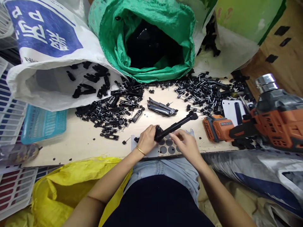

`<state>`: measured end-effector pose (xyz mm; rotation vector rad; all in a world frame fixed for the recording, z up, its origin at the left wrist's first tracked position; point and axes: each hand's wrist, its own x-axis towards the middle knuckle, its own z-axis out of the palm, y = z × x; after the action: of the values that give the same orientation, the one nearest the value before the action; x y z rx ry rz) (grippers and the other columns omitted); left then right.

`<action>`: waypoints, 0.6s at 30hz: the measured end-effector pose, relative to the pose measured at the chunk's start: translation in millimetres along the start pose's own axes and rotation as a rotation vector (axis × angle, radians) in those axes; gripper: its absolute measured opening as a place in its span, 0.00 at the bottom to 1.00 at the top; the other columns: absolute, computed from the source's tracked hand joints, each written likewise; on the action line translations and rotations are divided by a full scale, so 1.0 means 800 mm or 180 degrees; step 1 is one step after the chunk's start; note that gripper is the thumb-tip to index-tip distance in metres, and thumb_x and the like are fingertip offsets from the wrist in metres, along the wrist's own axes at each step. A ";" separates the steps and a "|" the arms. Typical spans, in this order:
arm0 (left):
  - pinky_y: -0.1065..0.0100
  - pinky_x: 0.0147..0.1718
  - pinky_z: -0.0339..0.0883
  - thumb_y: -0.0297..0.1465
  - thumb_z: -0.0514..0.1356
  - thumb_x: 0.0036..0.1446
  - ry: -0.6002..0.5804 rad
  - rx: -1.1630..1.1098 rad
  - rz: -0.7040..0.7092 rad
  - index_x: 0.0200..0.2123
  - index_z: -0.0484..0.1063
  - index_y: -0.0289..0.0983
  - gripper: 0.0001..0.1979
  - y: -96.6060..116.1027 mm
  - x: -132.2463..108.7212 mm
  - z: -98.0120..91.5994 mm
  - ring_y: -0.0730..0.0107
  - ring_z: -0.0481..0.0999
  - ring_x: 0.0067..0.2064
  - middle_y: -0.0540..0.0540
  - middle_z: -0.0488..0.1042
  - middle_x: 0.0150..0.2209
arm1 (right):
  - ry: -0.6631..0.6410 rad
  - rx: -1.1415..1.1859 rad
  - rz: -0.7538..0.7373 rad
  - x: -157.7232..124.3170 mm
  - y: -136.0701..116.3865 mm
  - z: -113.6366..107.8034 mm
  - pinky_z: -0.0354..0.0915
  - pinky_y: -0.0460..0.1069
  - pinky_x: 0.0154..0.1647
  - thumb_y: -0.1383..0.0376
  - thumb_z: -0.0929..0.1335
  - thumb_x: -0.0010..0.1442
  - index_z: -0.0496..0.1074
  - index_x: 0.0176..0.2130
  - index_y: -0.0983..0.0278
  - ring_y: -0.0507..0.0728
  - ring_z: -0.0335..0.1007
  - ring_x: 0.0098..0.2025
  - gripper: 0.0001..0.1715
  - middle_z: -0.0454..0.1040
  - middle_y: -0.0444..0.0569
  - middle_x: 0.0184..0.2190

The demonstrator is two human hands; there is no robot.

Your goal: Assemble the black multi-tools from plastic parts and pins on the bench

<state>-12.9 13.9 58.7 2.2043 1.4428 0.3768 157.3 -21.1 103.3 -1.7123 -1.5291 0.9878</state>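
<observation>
My left hand (pixel 147 139) is closed around the lower left end of a long black jointed part (pixel 174 127), which slants up to the right above the table. My right hand (pixel 186 143) is beside the part, its fingers curled and the thumb and forefinger near its lower edge. Whether those fingers hold something small cannot be made out. Under both hands lies a grey sheet with dark round spots (pixel 169 149). Just beyond them rests a folded pair of similar black parts (pixel 162 107). A loose black-headed pin (pixel 126 141) lies left of my left hand.
Heaps of black links (pixel 113 113) and black-headed pins (pixel 201 91) cover the table's back. A white sack (pixel 21 78) and a green sack (pixel 109 47) open toward me. An orange power drill (pixel 272 126) is at right, a blue basket (pixel 44 124) at left, a yellow bag (pixel 47 189) below.
</observation>
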 end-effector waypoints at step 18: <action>0.63 0.45 0.68 0.33 0.53 0.61 -0.0276 -0.0458 0.1547 0.49 0.61 0.36 0.14 -0.046 -0.008 -0.064 0.64 0.72 0.48 0.40 0.70 0.48 | -0.1880 -0.3192 -0.1084 0.044 -0.015 -0.049 0.46 0.46 0.24 0.57 0.64 0.59 0.67 0.35 0.62 0.56 0.71 0.29 0.10 0.76 0.48 0.29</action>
<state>-68.4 32.0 82.9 2.3999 0.7945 0.5186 186.0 16.7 129.4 -1.6898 -2.9397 0.5717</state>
